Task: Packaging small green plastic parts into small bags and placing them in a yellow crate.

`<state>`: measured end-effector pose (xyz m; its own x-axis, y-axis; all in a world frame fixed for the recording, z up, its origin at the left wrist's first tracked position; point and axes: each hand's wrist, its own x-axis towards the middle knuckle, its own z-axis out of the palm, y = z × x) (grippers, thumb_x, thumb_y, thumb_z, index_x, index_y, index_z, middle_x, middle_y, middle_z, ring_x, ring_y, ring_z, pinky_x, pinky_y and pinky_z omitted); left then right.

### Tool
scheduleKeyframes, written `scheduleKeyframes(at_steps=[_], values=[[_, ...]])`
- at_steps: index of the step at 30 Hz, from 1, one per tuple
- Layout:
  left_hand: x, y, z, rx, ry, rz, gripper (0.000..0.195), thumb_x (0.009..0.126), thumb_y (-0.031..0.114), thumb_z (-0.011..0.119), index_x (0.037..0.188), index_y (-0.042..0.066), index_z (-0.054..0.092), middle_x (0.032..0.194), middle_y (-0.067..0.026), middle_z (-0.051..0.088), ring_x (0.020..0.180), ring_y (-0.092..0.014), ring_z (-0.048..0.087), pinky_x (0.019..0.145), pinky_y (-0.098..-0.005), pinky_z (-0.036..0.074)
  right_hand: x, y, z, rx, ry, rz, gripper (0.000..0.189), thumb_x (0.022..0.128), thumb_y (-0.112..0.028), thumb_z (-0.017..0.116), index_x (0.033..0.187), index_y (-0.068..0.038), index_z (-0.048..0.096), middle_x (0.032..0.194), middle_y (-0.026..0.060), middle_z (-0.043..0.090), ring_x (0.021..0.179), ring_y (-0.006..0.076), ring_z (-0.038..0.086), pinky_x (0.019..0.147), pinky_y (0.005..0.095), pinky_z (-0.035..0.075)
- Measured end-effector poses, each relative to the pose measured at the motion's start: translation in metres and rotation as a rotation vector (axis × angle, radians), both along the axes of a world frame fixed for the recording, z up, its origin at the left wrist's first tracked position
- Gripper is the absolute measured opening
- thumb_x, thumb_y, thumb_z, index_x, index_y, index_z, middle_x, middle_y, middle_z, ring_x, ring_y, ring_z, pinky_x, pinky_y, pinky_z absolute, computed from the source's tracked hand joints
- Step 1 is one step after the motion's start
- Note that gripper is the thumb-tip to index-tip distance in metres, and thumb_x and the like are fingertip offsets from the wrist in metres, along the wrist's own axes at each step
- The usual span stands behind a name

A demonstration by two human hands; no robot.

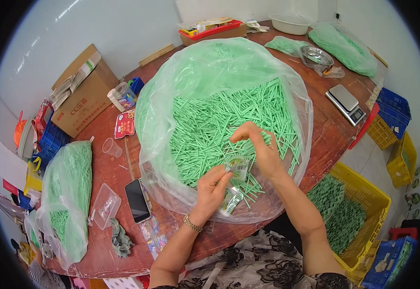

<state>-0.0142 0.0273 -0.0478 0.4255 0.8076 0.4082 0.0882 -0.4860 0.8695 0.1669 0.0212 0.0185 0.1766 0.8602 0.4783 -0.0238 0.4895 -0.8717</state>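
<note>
A large clear plastic bag lies open on the red-brown table, heaped with short thin green sticks. Over the near part of the heap, my left hand pinches the edge of a small clear printed packet. My right hand, just right of and above it, has its fingers curled round a bunch of green sticks. Below the packet, beside my left hand, lies another small clear packet with green sticks inside. Loose sticks are scattered near it.
Left on the table are a smartphone, a clear plastic box, a grey cloth and a filled bag. A digital scale stands right. A yellow crate of green packets is below. Another person sits far left.
</note>
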Motion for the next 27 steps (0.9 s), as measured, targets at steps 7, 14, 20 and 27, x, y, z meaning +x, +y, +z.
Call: scheduleKeyframes(at_steps=[7, 14, 20, 27], values=[[0.003, -0.005, -0.001, 0.017, -0.016, 0.016, 0.017, 0.092, 0.003, 0.068, 0.109, -0.002, 0.070, 0.087, -0.0095, 0.068, 0.074, -0.016, 0.060, 0.067, -0.0280, 0.048, -0.009, 0.003, -0.021, 0.020, -0.232, -0.032, 0.046, 0.107, -0.033, 0.042, 0.089, -0.001, 0.070, 0.096, 0.0073, 0.065, 0.099, 0.0206, 0.057, 0.097, 0.0357, 0.041], [0.004, -0.011, -0.007, -0.099, 0.000, 0.044, 0.019, 0.094, 0.003, 0.067, 0.111, -0.003, 0.070, 0.087, -0.0080, 0.067, 0.075, -0.012, 0.059, 0.067, -0.0264, 0.047, -0.004, -0.006, -0.032, -0.166, -0.243, 0.100, 0.045, 0.106, -0.035, 0.046, 0.095, -0.001, 0.073, 0.097, 0.0067, 0.065, 0.100, 0.0194, 0.056, 0.098, 0.0354, 0.040], [0.012, -0.013, -0.007, -0.177, -0.166, 0.092, 0.015, 0.097, 0.003, 0.062, 0.107, -0.006, 0.067, 0.089, 0.0001, 0.062, 0.082, -0.006, 0.052, 0.071, -0.0225, 0.043, -0.004, -0.003, -0.024, -0.310, -0.260, 0.201, 0.038, 0.104, -0.032, 0.052, 0.106, 0.000, 0.072, 0.103, 0.0063, 0.066, 0.102, 0.0179, 0.059, 0.098, 0.0333, 0.042], [0.008, -0.001, -0.005, -0.370, -0.302, 0.043, 0.022, 0.097, 0.005, 0.063, 0.117, -0.004, 0.068, 0.105, -0.0033, 0.067, 0.092, -0.008, 0.057, 0.080, -0.0227, 0.046, 0.016, -0.013, 0.002, -0.339, -0.471, 0.185, 0.056, 0.087, -0.023, 0.077, 0.134, -0.001, 0.056, 0.118, 0.0097, 0.060, 0.102, 0.0178, 0.060, 0.086, 0.0295, 0.050]])
